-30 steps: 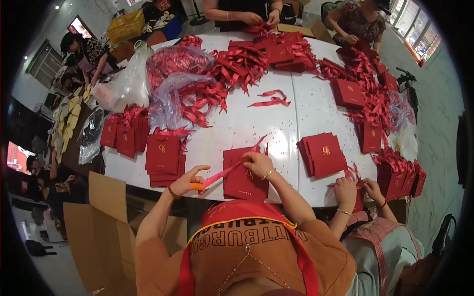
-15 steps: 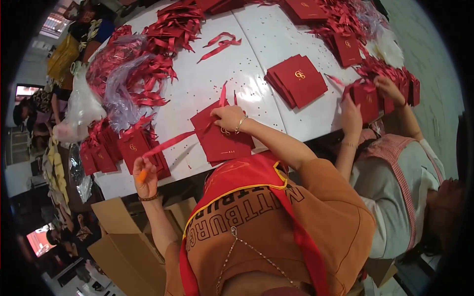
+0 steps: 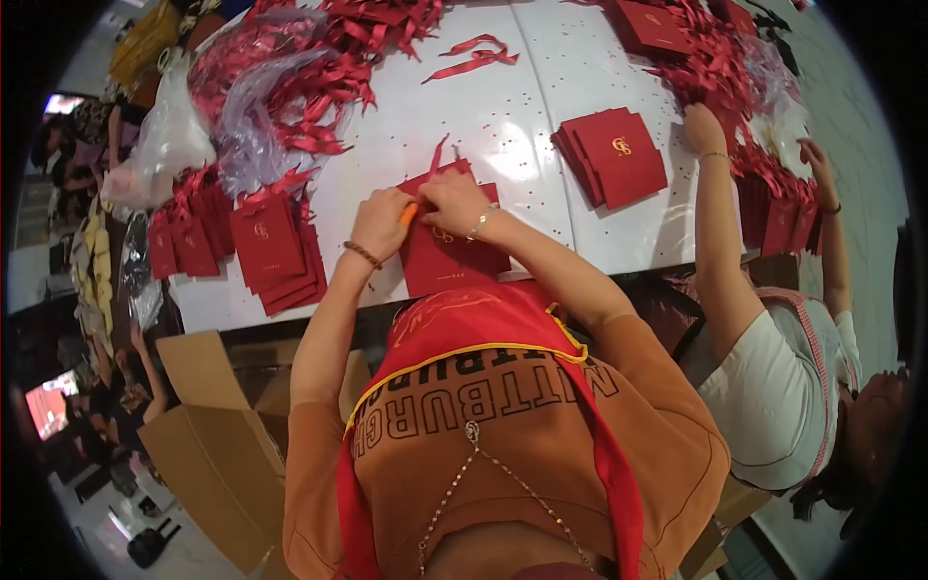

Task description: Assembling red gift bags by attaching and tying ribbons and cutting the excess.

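Note:
A red paper gift bag (image 3: 452, 259) with gold print lies in front of me on a small stack of the same bags. My left hand (image 3: 382, 227) is closed at its upper left edge, with a small orange thing (image 3: 410, 214) sticking out at the fingertips; I cannot tell its kind. Beside it my right hand (image 3: 454, 205) pinches at the bag's top edge, the fingers curled down. A red ribbon end (image 3: 439, 152) rises just beyond the fingers. Whatever lies between the fingertips is hidden.
Finished-looking ribboned bags (image 3: 275, 253) stand at the left, near plastic-wrapped ribbons (image 3: 261, 106). Another bag stack (image 3: 611, 158) lies right of centre. A loose ribbon (image 3: 474, 58) lies farther back. A co-worker's arm (image 3: 720, 208) reaches in at the right. An open cardboard box (image 3: 217, 464) stands lower left.
My left hand has come from the left, where it held a ribbon stretched out, to the bag beside my right hand. The co-worker's hands have moved apart, one reaching farther back.

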Tool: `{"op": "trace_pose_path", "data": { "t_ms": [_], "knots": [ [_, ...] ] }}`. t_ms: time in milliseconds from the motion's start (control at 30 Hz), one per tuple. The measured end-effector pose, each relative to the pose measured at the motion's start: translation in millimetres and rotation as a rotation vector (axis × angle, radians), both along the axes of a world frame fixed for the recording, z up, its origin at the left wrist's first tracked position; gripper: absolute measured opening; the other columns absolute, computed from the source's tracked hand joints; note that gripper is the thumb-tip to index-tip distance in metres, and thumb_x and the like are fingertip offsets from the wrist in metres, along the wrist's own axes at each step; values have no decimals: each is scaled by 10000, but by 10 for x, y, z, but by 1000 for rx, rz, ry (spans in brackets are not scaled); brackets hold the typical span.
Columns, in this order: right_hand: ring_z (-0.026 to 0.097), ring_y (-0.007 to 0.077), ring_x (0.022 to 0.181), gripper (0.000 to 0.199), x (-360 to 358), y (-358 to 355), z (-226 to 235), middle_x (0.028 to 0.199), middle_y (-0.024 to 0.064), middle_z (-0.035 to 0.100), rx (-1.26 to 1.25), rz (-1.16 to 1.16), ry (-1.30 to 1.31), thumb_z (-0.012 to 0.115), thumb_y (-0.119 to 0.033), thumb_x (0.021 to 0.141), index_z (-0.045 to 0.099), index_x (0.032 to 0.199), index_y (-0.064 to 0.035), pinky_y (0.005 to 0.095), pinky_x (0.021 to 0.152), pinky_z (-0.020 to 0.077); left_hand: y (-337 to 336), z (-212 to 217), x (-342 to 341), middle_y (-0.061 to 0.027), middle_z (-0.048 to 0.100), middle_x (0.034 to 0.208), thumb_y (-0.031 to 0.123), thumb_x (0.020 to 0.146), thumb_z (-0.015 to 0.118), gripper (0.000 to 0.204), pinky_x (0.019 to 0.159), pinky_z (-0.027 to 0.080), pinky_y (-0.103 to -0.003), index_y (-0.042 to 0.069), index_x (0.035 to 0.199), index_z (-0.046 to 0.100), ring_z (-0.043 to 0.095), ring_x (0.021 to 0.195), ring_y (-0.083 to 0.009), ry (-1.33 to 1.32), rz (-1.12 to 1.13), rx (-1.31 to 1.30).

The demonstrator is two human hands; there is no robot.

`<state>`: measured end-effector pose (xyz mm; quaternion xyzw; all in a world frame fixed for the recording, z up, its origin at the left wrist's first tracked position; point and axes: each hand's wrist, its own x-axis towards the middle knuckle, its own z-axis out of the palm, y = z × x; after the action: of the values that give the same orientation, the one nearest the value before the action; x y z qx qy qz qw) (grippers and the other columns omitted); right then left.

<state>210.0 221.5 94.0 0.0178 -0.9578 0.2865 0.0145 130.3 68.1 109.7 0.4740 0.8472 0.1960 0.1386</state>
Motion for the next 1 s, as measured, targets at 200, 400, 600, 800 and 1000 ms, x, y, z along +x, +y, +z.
{"op": "trace_pose_path", "data": {
  "t_ms": [200,400,600,800,1000],
  "knots": [
    [447,268,950,255,392,259,276,977,70,510,208,-93,191,726,-207,594,609,804,-123,373,769,367,-98,-50,33,-71,572,885,155,800,507,187,711,358,-408,103,937,623,511,876,-250,89,29,-77],
    [483,271,888,255,459,225,136,936,102,511,91,-191,239,720,-143,608,598,826,-89,359,711,406,53,39,74,-116,581,865,71,780,553,206,706,435,-381,62,983,587,535,800,-320,101,-6,238],
    [540,274,690,343,396,336,-55,763,146,551,-407,-259,-111,713,-180,668,554,939,-44,348,636,436,155,167,364,-138,633,772,92,784,597,153,607,482,-334,24,906,537,629,719,-269,-359,171,186],
    [553,252,639,366,377,344,-10,700,156,571,-464,-259,-225,694,-196,693,532,974,-26,341,602,438,245,-119,503,-147,618,724,113,792,551,93,609,459,-403,41,849,563,598,681,-329,-261,232,358],
    [534,223,625,325,361,373,26,700,139,569,-545,-227,-268,683,-177,703,565,969,-33,327,602,436,308,-48,554,-161,610,709,100,773,540,82,604,451,-421,37,821,564,592,668,-339,-228,295,273]
  ]
}}
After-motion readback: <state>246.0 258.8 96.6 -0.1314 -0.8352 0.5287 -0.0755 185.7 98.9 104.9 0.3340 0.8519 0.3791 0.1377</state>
